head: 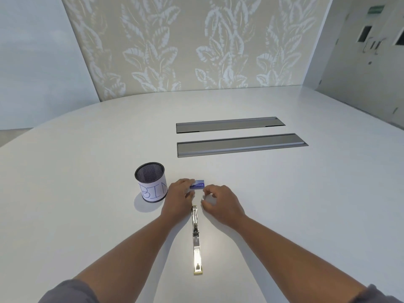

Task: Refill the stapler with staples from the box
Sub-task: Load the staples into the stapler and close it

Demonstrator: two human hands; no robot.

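Chrome metal stapler [196, 239] lies swung open near the desk's [284, 193] near edge, not yet refilled; left hand [178, 199] steadies the small blue staple box [197, 184] just beyond, right hand [220, 203] half-curled beside it, contents indiscernible.

This is looking like an office meeting room: a broad, pale, curved-edged conference surface [284, 204] is filling the view, with two long grey metal cable-access flaps [240, 145] lying flush in its middle. A black wire-mesh pen cup with a white paper label reading "BIN" [151, 184], a small blue cardboard staple box [197, 184] and a silver metal stapler opened out flat [196, 241] are sitting on it as desk supplies. Beige wallpaper with a pale leaf pattern [185, 44] is covering the far wall, and a grey door with small glazed panels and metal handles [371, 44] is standing at the right.
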